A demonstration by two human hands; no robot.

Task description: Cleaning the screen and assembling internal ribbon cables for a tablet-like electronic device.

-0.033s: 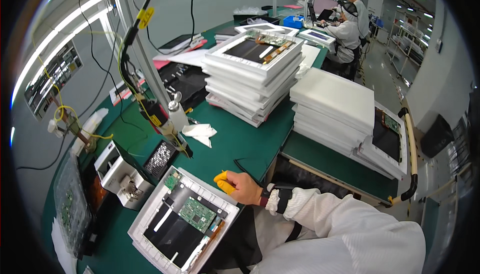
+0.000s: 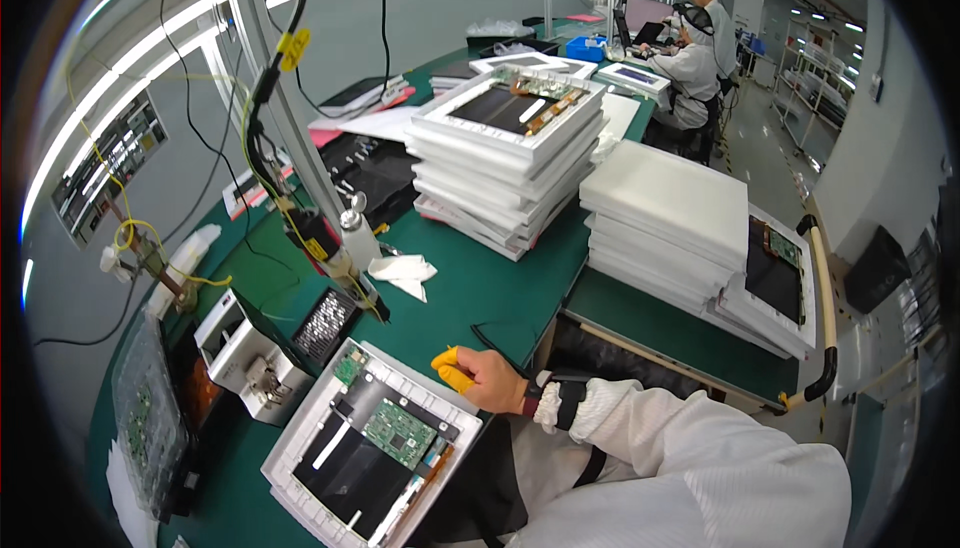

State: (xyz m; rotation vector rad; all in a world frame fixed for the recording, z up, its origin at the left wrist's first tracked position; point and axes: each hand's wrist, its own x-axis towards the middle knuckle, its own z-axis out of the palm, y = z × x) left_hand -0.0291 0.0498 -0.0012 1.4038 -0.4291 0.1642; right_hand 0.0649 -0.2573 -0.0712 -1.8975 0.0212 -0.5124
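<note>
My right hand is by the upper right corner of an open white-framed display panel. Yellow finger cots cover its thumb and forefinger. The fingers are curled together, and whatever they may hold is too small or hidden to make out. On the panel's black back lie a green circuit board and a smaller green board. Left of the panel is a white boxy device with a metal mechanism, beside a dark tray of small shiny pieces. My left hand is out of view.
An electric screwdriver hangs over the bench near a white bottle and a crumpled cloth. Stacked panels stand behind; more white panels fill a cart on the right. Two people work farther off.
</note>
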